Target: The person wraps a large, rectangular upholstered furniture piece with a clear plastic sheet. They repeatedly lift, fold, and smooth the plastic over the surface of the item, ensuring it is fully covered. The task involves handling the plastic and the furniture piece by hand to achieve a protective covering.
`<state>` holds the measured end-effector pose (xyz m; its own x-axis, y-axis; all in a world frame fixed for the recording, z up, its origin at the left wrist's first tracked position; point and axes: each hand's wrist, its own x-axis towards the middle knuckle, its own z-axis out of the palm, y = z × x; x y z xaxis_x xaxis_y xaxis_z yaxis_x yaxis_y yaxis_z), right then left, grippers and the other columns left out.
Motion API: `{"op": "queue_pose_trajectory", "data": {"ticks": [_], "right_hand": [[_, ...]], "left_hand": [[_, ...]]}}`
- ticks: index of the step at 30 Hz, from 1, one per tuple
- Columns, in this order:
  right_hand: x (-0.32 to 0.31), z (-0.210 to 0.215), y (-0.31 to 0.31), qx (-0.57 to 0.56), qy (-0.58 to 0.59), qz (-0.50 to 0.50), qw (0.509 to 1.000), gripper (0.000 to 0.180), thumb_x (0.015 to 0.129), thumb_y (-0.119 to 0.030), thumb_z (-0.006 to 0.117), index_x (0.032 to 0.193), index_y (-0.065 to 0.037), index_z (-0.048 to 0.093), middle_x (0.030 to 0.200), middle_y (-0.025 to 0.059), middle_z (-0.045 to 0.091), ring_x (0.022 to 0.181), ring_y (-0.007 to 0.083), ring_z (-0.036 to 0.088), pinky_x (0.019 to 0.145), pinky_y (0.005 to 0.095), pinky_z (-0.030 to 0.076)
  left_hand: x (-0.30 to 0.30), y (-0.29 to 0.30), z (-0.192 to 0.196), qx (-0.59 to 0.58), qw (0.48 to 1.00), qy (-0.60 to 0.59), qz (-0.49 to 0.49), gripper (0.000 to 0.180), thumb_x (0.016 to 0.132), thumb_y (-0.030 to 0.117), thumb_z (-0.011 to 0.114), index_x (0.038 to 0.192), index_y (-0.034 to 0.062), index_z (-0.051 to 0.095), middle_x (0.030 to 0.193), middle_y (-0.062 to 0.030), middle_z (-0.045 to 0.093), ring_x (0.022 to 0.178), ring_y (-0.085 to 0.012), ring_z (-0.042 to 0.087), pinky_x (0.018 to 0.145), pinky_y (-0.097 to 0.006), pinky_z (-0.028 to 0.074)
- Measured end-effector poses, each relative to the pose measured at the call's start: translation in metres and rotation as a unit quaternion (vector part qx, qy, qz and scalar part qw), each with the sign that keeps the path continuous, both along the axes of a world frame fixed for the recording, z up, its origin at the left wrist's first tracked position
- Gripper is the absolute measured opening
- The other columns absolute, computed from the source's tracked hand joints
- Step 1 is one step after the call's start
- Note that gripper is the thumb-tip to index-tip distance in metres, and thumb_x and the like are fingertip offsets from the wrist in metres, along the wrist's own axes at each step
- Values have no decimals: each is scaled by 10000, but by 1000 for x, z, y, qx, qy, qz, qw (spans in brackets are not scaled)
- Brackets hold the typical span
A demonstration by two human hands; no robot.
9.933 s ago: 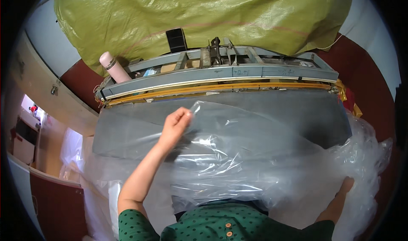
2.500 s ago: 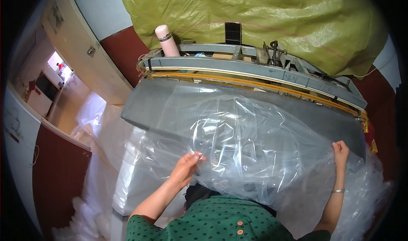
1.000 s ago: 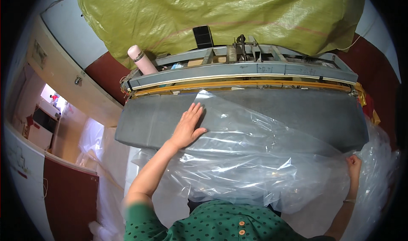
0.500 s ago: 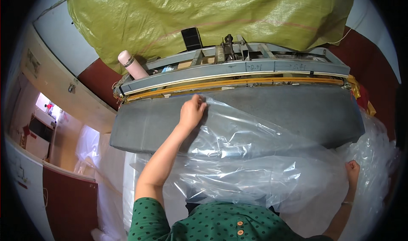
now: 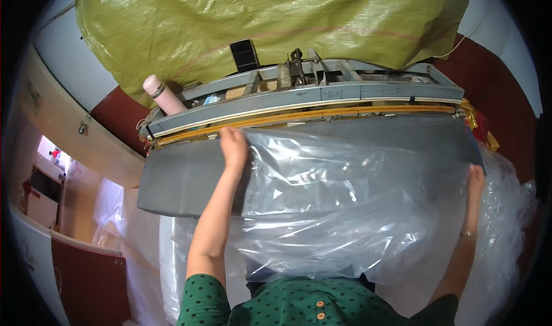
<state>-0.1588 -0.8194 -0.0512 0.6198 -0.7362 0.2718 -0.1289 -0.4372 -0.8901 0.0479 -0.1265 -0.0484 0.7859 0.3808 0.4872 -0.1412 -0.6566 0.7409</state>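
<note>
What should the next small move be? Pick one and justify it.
I'd probably ease the right hand forward, toward the long, thin orange strips, to square up the clear, glossy plastic film. Its far edge lies close to the strips beside the left hand but slants away from them rightward, leaving a wedge of the long dark-grey surface bare.
</note>
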Motion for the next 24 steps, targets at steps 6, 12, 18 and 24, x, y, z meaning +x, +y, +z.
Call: {"op": "queue_pose_trajectory", "data": {"ticks": [6,12,18,24], "right_hand": [[139,-21,50,-36,-145,94,984,148,869,-170,572,811,-36,550,663,-19,479,604,51,421,555,207,365],[212,-16,92,-114,-163,40,979,194,851,-186,609,789,-14,545,627,-31,507,562,64,423,525,227,371],[223,-24,87,-21,-220,47,974,179,811,-130,641,763,-43,493,593,-8,497,528,50,438,497,208,369],[219,-17,82,12,-196,70,978,125,798,-34,570,758,-63,455,591,-3,502,478,61,448,432,220,361]], "left_hand": [[15,56,-3,40,985,-100,131,201,894,158,418,825,-29,443,748,-250,536,658,-390,506,628,-439,408],[39,95,-6,-25,985,-94,146,179,869,144,483,770,-2,455,663,-117,520,604,-216,490,606,-345,421],[38,87,0,-125,983,-65,118,150,842,127,517,763,15,455,660,-49,496,605,-131,446,584,-284,406],[45,96,-6,-106,967,-100,210,94,846,91,499,837,18,441,729,-50,506,632,-119,459,605,-255,414]]}}
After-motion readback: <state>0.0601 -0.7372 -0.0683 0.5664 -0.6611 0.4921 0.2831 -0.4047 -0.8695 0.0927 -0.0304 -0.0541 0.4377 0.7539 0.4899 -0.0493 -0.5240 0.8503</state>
